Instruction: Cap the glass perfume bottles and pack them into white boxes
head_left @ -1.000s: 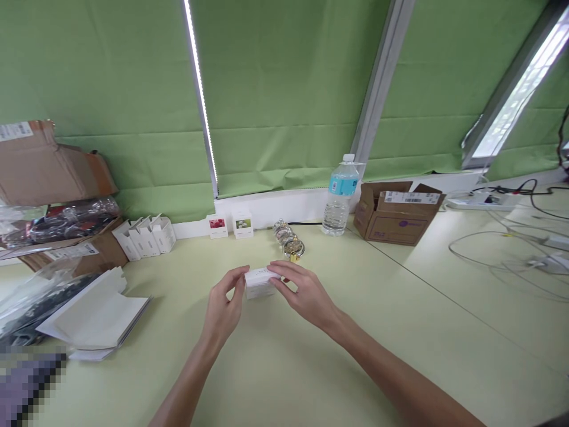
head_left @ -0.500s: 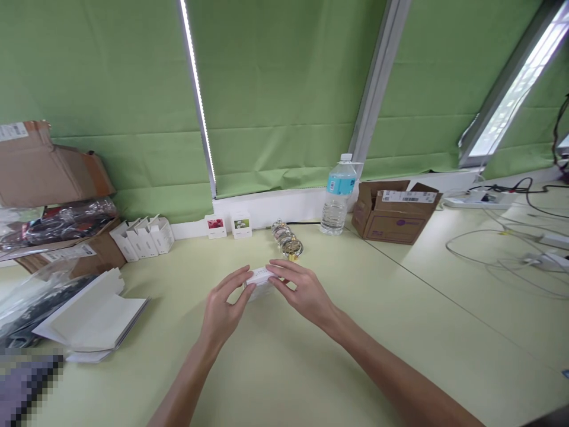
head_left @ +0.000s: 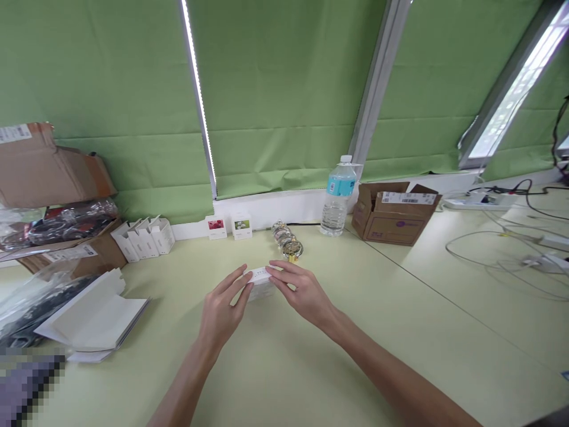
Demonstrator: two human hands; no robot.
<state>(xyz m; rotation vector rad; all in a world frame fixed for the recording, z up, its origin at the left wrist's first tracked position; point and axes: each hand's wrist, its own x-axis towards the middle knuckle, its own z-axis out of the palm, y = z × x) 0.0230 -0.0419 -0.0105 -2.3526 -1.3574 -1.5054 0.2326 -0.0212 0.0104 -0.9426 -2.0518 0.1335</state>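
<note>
At the far left of the pale green table (head_left: 400,332), an open brown cardboard carton (head_left: 40,172) holds plastic-wrapped dark items, with a stack of flat white card sheets (head_left: 93,317) lying in front of it and a row of three small white boxes (head_left: 144,237) standing just behind. Near the middle, the left hand (head_left: 220,311) grips the left end of a small white rectangular box (head_left: 260,281) that sits on the table, fingers curled over its top edge. Opposite it, the right hand (head_left: 304,293) grasps the box's right end, so the box lies between the two hands, touching both. Just behind the box lies a cluster of clear and gold trinkets (head_left: 288,240). Farther right stand a clear plastic water bottle with a blue label (head_left: 338,198) and a small open brown cardboard box (head_left: 393,213).
</note>
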